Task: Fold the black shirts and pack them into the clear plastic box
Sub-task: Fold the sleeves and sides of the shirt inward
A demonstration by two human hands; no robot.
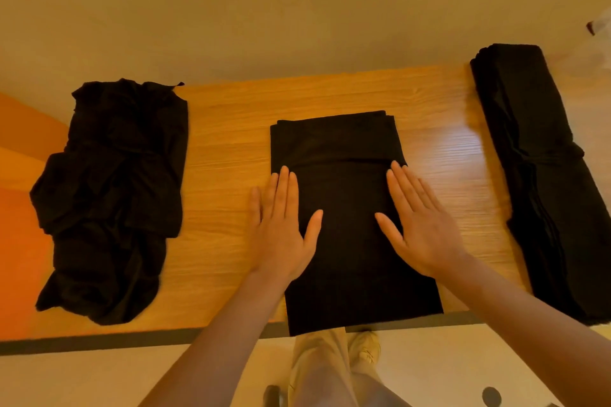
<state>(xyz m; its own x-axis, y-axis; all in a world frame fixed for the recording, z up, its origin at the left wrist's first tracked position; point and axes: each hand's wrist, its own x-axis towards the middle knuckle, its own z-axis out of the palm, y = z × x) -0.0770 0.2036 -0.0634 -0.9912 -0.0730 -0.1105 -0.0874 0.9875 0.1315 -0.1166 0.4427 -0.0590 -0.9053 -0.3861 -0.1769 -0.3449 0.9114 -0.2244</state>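
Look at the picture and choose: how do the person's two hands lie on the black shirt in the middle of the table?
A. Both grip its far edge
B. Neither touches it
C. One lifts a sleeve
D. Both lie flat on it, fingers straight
D: the left hand and right hand both lie flat with straight fingers on the folded shirt, pressing it to the table.

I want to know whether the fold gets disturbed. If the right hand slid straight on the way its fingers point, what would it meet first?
The right hand lies flat on the folded shirt, fingers pointing away and slightly left. It would likely first meet the ridge of the folded-over layer just ahead of its fingertips.
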